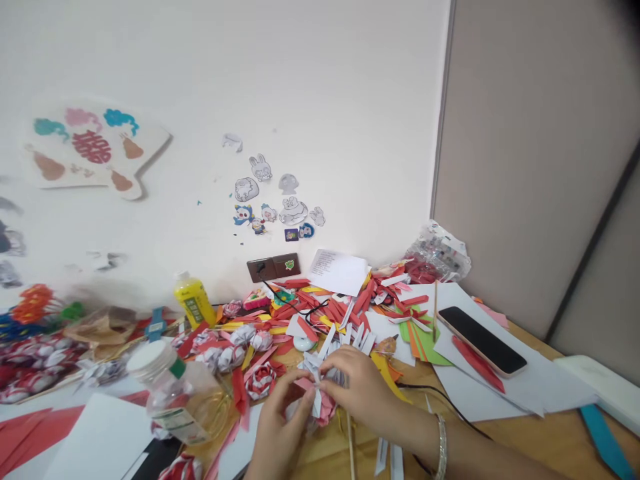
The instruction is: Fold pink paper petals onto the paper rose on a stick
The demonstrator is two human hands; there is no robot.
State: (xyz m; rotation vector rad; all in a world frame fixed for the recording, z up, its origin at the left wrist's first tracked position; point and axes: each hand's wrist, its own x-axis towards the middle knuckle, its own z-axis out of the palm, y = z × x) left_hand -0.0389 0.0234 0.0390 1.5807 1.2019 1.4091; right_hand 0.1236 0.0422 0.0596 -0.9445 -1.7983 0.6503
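Observation:
Fingertips of my left hand (pixel 285 417) and my right hand (pixel 357 387) meet over the wooden table, both closed in a pinch on a small white folded paper strip (pixel 317 403). Just beneath my fingers lies a pink crumpled paper piece (pixel 327 408), partly covered by the hands, so I cannot tell whether it is joined to the strip. White folded strips (pixel 313 360) fan out right behind my fingertips. A thin wooden stick (pixel 351 443) lies below my right hand. A red-and-white paper rosette (pixel 261 380) sits to the left of my left hand.
A clear plastic jar (pixel 175 393) and a yellow bottle (pixel 194 300) stand on the left. Red and white folded strips (pixel 357 300) heap up towards the wall. At right, a phone (pixel 483 340) rests on white sheets (pixel 465 393). A black cable (pixel 450 403) runs past my right wrist.

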